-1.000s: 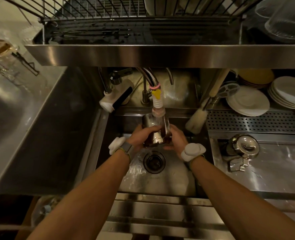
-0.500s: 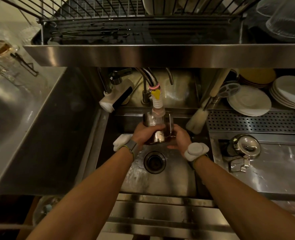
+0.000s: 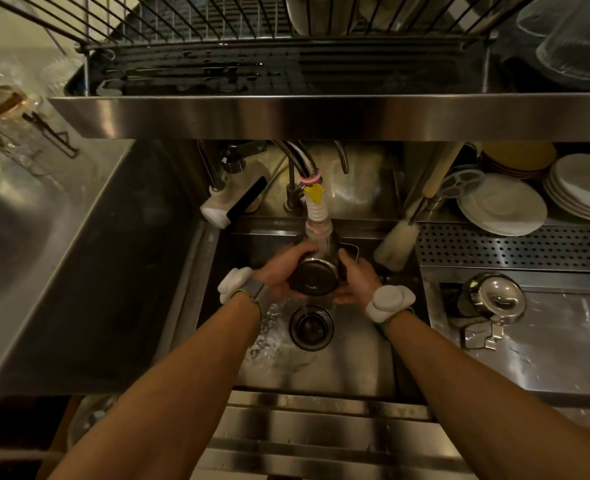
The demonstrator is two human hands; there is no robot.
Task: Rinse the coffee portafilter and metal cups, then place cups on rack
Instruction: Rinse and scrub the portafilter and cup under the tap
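Spanning the top is the black wire dish rack (image 3: 217,29); below it lies the stainless steel sink basin (image 3: 355,368). Over the basin my left hand (image 3: 279,271) and right hand (image 3: 357,282) both curl around the round shiny metal cup (image 3: 316,280), one on each side, its dark base tipped toward me, its far end under the white ribbed tap nozzle (image 3: 316,216). Water falls toward the round drain (image 3: 310,327).

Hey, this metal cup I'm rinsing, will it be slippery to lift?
Probably slippery: water runs over the metal cup and its steel looks polished. Steel also suggests stiff. Its round wall could let it roll if laid sideways.
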